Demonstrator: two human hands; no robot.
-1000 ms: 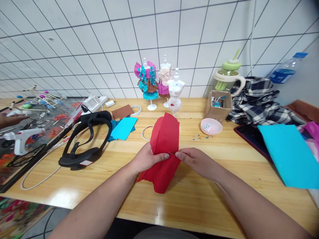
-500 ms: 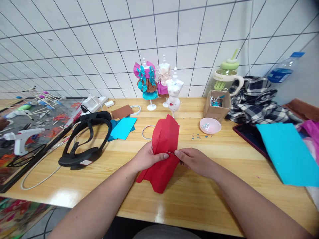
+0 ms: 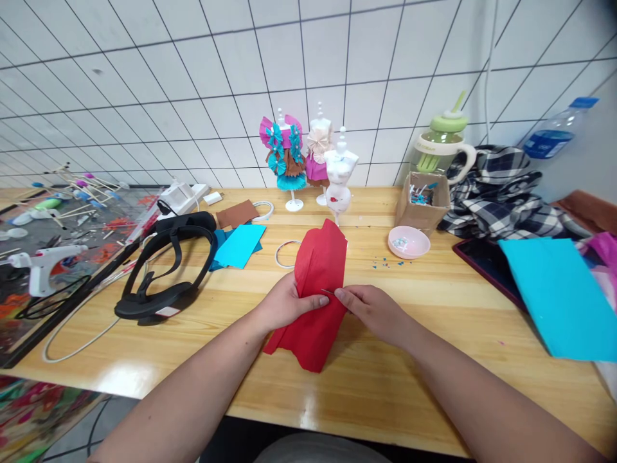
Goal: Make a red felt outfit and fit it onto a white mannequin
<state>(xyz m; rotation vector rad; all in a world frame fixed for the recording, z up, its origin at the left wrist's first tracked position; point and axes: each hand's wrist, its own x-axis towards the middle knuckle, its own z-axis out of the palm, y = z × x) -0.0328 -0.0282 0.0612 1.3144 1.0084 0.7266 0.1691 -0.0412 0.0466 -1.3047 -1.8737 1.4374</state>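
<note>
A folded piece of red crepe paper (image 3: 319,270) stands up from the wooden table (image 3: 366,379) in front of me. My left hand (image 3: 284,302) is closed on its left edge, thumb pressing the paper. My right hand (image 3: 371,308) pinches a thin needle (image 3: 328,292) whose tip lies against the red paper between my two thumbs. Behind the paper stands a bare white mini mannequin (image 3: 340,177), with two dressed mini mannequins (image 3: 289,154) further back by the tiled wall.
A black headband device (image 3: 168,270) and blue paper sheets (image 3: 238,246) lie to the left, with a glue gun (image 3: 41,263) on a dark mat. To the right are a pink dish (image 3: 409,242), a cardboard box (image 3: 423,202), a green-lidded mug (image 3: 441,148), plaid cloth (image 3: 501,193) and a large blue sheet (image 3: 562,296).
My right hand has crept slightly left, bringing the needle closer to my left thumb. Another person's hand at the far left has withdrawn from view.
</note>
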